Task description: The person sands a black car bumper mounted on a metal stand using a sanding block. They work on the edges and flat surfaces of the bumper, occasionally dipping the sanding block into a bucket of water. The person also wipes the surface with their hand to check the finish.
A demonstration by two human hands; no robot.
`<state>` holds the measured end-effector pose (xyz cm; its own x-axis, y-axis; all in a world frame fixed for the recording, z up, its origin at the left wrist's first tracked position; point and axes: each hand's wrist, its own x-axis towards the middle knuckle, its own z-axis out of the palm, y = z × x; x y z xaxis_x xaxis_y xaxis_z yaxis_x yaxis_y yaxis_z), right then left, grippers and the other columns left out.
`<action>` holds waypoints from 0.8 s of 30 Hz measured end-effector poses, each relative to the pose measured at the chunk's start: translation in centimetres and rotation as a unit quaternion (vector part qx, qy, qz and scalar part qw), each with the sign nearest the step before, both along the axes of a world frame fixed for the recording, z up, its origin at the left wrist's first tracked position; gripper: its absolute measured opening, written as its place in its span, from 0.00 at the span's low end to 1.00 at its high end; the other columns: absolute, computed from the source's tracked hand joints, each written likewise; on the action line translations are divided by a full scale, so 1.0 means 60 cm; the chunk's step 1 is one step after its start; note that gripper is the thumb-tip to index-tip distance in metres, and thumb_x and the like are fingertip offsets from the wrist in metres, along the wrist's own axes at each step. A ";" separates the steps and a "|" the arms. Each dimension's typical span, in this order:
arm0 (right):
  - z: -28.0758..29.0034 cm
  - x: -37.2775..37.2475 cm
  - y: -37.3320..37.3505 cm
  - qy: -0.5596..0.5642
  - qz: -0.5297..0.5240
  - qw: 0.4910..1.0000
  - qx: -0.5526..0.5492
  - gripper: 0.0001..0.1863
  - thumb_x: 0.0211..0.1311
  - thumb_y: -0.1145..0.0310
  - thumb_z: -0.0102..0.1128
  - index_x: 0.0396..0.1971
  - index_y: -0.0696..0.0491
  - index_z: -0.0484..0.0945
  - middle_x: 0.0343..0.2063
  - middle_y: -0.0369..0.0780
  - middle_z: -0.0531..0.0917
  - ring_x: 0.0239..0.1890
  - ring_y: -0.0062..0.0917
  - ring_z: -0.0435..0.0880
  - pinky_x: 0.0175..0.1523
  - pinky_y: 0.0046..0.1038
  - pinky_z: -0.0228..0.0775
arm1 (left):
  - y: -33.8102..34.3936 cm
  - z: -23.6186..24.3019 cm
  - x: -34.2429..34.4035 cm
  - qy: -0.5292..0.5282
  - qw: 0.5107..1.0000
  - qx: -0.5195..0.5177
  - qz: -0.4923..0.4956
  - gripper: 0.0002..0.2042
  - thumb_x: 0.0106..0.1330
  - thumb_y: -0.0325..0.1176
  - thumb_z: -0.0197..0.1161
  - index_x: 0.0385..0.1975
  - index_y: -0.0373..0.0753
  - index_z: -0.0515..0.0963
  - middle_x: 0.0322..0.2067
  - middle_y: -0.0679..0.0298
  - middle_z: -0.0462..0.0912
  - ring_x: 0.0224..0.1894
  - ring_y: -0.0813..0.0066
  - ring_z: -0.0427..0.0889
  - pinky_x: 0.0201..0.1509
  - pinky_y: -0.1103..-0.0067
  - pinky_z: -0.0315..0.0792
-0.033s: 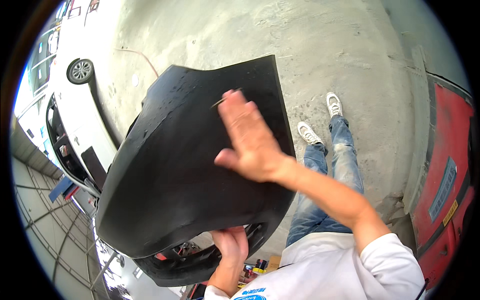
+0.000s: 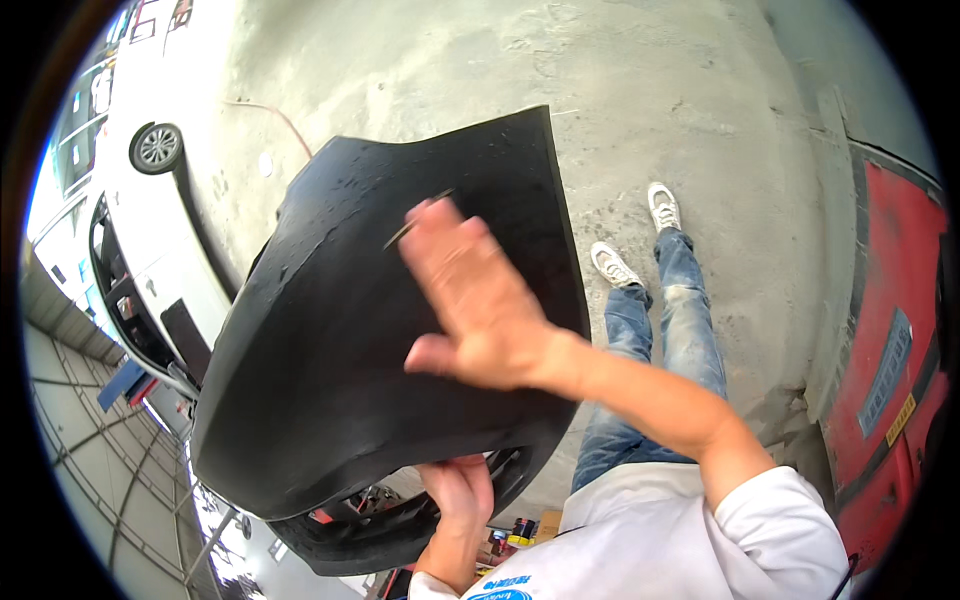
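Observation:
A large, curved black car body panel (image 2: 330,340) fills the middle of the view, with water drops and wet streaks on its far left part. My left hand (image 2: 462,492) holds the panel at its near edge, by a cut-out; its fingertips are hidden behind the edge. My right hand (image 2: 475,300) lies flat over the panel's face, fingers together and thumb out, slightly blurred. Under its fingertips shows the thin pale edge of a sheet of sandpaper (image 2: 394,241); most of it is hidden by the hand.
A white car (image 2: 165,250) stands at the left, its wheel (image 2: 156,148) near a thin hose (image 2: 285,118) on the concrete floor (image 2: 650,80). Red vehicle bodywork (image 2: 890,330) is at the right. Below the panel are small bottles and cans (image 2: 520,533).
My right hand has slid left and a little toward me over the panel, the sheet moving with it. My left hand keeps its grip in the same place.

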<state>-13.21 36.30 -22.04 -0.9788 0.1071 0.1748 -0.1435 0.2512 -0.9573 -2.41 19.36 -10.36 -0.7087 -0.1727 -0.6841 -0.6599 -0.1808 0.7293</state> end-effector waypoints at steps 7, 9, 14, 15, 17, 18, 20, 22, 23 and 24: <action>0.000 -0.040 0.012 0.179 0.083 0.980 -0.031 0.47 0.63 0.35 0.53 0.69 0.61 0.68 0.73 0.51 0.66 0.77 0.46 0.60 0.80 0.48 0.47 | -0.006 0.013 0.004 0.025 0.999 0.027 -0.003 0.30 0.78 0.58 0.48 0.70 0.44 0.66 0.69 0.64 0.72 0.69 0.67 0.71 0.75 0.69 0.66; -0.133 -0.095 0.056 0.055 -0.008 0.998 0.034 0.43 0.70 0.38 0.51 0.68 0.63 0.67 0.72 0.53 0.65 0.76 0.49 0.60 0.79 0.50 0.48 | -0.013 0.013 0.005 0.029 0.999 0.030 -0.003 0.28 0.78 0.57 0.49 0.68 0.43 0.70 0.66 0.63 0.76 0.66 0.67 0.75 0.72 0.69 0.69; -0.137 -0.067 -0.009 -0.057 -0.099 0.993 0.033 0.46 0.74 0.39 0.47 0.70 0.69 0.59 0.74 0.61 0.58 0.77 0.55 0.54 0.79 0.52 0.46 | 0.012 0.004 -0.006 0.029 0.999 -0.012 0.043 0.29 0.78 0.57 0.49 0.68 0.43 0.70 0.67 0.62 0.75 0.66 0.69 0.75 0.71 0.69 0.70; -0.075 -0.017 -0.015 -0.019 -0.071 0.997 0.009 0.47 0.72 0.38 0.47 0.70 0.69 0.61 0.74 0.60 0.57 0.78 0.53 0.54 0.79 0.51 0.43 | 0.002 0.010 -0.005 0.029 0.999 0.017 0.008 0.29 0.78 0.57 0.49 0.68 0.42 0.70 0.67 0.62 0.75 0.66 0.69 0.75 0.71 0.69 0.70; -0.005 0.084 -0.013 0.024 0.032 0.999 -0.008 0.47 0.72 0.36 0.43 0.71 0.67 0.61 0.75 0.56 0.58 0.79 0.49 0.52 0.81 0.49 0.37 | -0.014 0.010 -0.013 0.032 0.993 0.089 -0.075 0.29 0.78 0.58 0.49 0.68 0.42 0.69 0.67 0.62 0.74 0.67 0.69 0.75 0.72 0.68 0.69; 0.012 0.141 -0.021 0.054 0.086 0.994 -0.039 0.46 0.73 0.36 0.39 0.71 0.65 0.61 0.76 0.54 0.58 0.80 0.46 0.50 0.82 0.48 0.35 | -0.016 0.014 -0.005 0.030 0.995 0.080 -0.051 0.30 0.78 0.58 0.49 0.68 0.42 0.69 0.68 0.62 0.74 0.67 0.68 0.74 0.72 0.68 0.68; -0.035 0.227 -0.039 0.100 0.103 0.990 0.010 0.44 0.75 0.37 0.36 0.73 0.62 0.61 0.76 0.50 0.59 0.81 0.40 0.50 0.83 0.47 0.32 | -0.017 0.016 0.001 0.030 0.997 0.067 -0.009 0.30 0.78 0.58 0.48 0.69 0.42 0.69 0.68 0.61 0.73 0.68 0.67 0.73 0.73 0.67 0.67; -0.070 0.219 -0.026 0.096 0.101 0.990 0.016 0.43 0.75 0.38 0.39 0.73 0.61 0.61 0.77 0.49 0.58 0.81 0.39 0.49 0.83 0.45 0.30 | -0.006 0.012 -0.002 0.030 0.999 0.020 0.012 0.30 0.78 0.58 0.48 0.69 0.41 0.68 0.69 0.61 0.72 0.68 0.66 0.73 0.74 0.66 0.66; -0.091 0.189 -0.007 0.064 0.093 0.994 -0.006 0.43 0.74 0.38 0.40 0.73 0.61 0.61 0.77 0.49 0.58 0.81 0.40 0.48 0.83 0.44 0.29 | -0.004 0.012 0.000 0.028 0.999 -0.007 0.025 0.30 0.78 0.58 0.48 0.69 0.41 0.68 0.69 0.61 0.72 0.69 0.66 0.72 0.74 0.66 0.66; -0.102 0.149 0.017 0.020 0.092 0.995 0.015 0.42 0.74 0.41 0.45 0.73 0.61 0.61 0.77 0.50 0.56 0.82 0.40 0.46 0.83 0.44 0.28 | -0.010 0.010 0.002 0.027 0.999 -0.010 0.037 0.30 0.78 0.57 0.49 0.70 0.42 0.68 0.70 0.62 0.71 0.69 0.66 0.72 0.74 0.66 0.66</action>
